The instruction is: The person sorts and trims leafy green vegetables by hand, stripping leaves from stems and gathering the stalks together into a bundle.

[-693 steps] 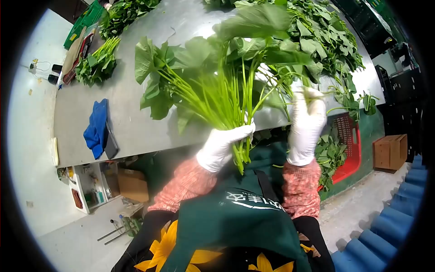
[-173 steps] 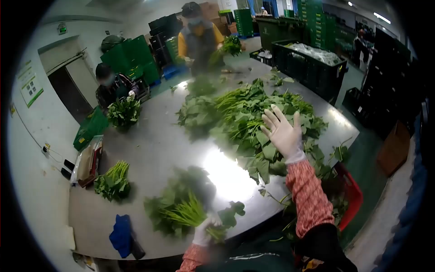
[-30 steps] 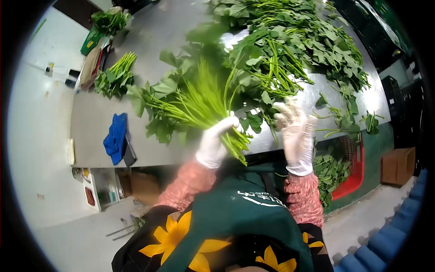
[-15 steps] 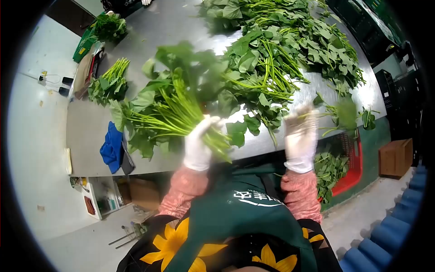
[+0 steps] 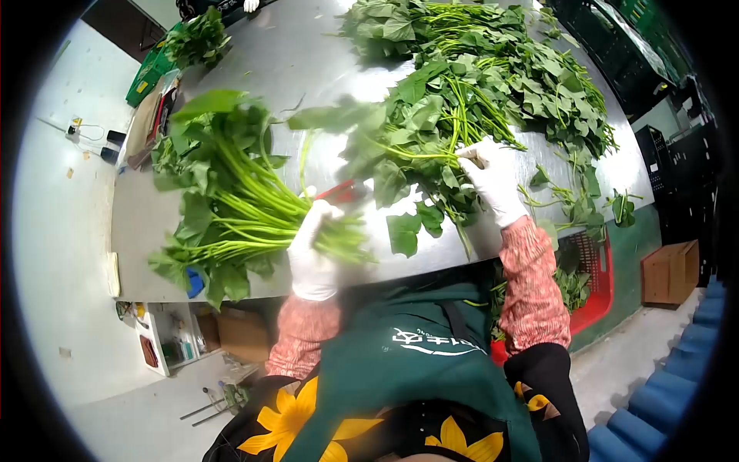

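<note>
My left hand (image 5: 312, 258), in a white glove, is closed around a thick bunch of leafy green stems (image 5: 250, 204) that look like sweet potato greens. Its leaves fan out to the left over the table and the cut ends point right, slightly blurred. My right hand (image 5: 493, 177), gloved too, pinches a leafy stem (image 5: 423, 154) at the near edge of the pile of greens (image 5: 531, 85). The leaves at that stem's left end are smeared by motion. A red object (image 5: 336, 192) lies on the table between my hands, partly covered.
The metal table (image 5: 296, 58) carries another bunch (image 5: 198, 38) at the far left and loose sprigs (image 5: 570, 202) at the right. A blue cloth (image 5: 194, 282) peeks out under the held leaves. Below the right edge stands a red basket (image 5: 604, 289) with greens, near a cardboard box (image 5: 670, 273).
My left hand has moved left with its bunch, which now hides the small bunch and most of the blue cloth. My right hand has risen to the pile and taken hold of a leafy stem.
</note>
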Motion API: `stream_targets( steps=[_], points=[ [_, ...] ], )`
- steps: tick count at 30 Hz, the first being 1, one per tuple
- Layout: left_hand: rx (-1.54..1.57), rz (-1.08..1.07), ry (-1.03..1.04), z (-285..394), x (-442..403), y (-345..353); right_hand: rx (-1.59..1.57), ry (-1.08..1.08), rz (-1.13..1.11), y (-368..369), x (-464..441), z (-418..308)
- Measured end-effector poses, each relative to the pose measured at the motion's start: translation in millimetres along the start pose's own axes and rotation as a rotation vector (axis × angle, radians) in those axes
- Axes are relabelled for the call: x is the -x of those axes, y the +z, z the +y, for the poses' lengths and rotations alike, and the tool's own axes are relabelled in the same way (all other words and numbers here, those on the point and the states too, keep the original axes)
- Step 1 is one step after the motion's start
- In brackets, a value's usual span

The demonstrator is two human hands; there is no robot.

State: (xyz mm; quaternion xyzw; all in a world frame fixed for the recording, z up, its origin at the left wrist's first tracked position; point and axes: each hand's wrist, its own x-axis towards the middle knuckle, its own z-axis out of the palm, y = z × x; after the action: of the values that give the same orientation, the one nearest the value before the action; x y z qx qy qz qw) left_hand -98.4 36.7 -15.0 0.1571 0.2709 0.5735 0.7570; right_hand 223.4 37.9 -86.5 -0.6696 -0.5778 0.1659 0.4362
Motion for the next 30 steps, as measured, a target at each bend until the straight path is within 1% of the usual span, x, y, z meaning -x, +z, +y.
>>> stream_targets(
  steps=[2, 3, 4, 6, 7, 8, 9, 11, 12, 14, 15, 16, 18, 21, 24, 25, 26, 28, 29, 30],
  points=[
    [0.022, -0.024, 0.016, 0, -3, -1, -0.349, 0.241, -0.032, -6, 8, -22],
    [0.052, -0.059, -0.089, 3, 4, 16, -0.479, 0.311, -0.02, -11, 12, -37],
    [-0.004, -0.042, -0.031, -3, 4, 20, -0.554, 0.307, 0.028, -13, 18, -50],
    [-0.217, -0.069, -0.008, -15, 5, 23, -0.702, 0.296, 0.134, -14, 30, -76],
    [-0.176, -0.014, -0.071, -21, 0, 21, -0.693, 0.293, 0.141, -18, 38, -95],
    [-0.137, 0.045, -0.131, -29, -6, 13, -0.577, 0.168, 0.169, -12, 45, -94],
    [-0.231, 0.054, -0.07, -45, -13, -6, -0.501, 0.118, 0.166, -6, 52, -101],
    [-0.191, -0.036, -0.128, -55, -9, 1, -0.36, 0.014, 0.144, 7, 62, -116],
    [-0.173, -0.08, -0.158, -60, -6, 5, -0.143, -0.163, 0.169, 11, 65, -119],
    [-0.088, 0.002, -0.275, -68, -7, -1, 0.06, -0.272, 0.1, 20, 74, -125],
    [-0.045, -0.001, -0.236, -69, -3, 3, -0.014, -0.356, 0.079, 25, 75, -124],
    [-0.057, 0.03, -0.245, -67, 3, 16, 0.055, -0.377, 0.083, 24, 77, -128],
    [-0.065, -0.019, -0.258, -66, 0, 13, -0.064, -0.327, 0.076, 23, 82, -130],
    [0.0, -0.013, -0.348, -61, 3, 21, -0.103, -0.314, 0.114, 23, 90, -130],
    [0.122, -0.002, -0.445, -60, 5, 23, -0.213, -0.32, 0.185, 21, 97, -129],
    [-0.021, 0.058, -0.372, -61, 3, 20, -0.245, -0.373, 0.288, 16, 98, -127],
    [-0.161, 0.118, -0.295, -62, -1, 16, -0.786, 0.01, 0.302, 18, 113, -122],
    [-0.072, 0.004, -0.392, -47, -1, 28, -1.299, 0.247, 0.466, -4, 103, -103],
    [-0.077, 0.011, -0.37, -50, -1, 22, -1.385, 0.199, 0.412, -11, 93, -100],
    [-0.103, 0.04, -0.392, -49, 3, 25, -1.468, 0.146, 0.362, -21, 84, -104]
  ],
)
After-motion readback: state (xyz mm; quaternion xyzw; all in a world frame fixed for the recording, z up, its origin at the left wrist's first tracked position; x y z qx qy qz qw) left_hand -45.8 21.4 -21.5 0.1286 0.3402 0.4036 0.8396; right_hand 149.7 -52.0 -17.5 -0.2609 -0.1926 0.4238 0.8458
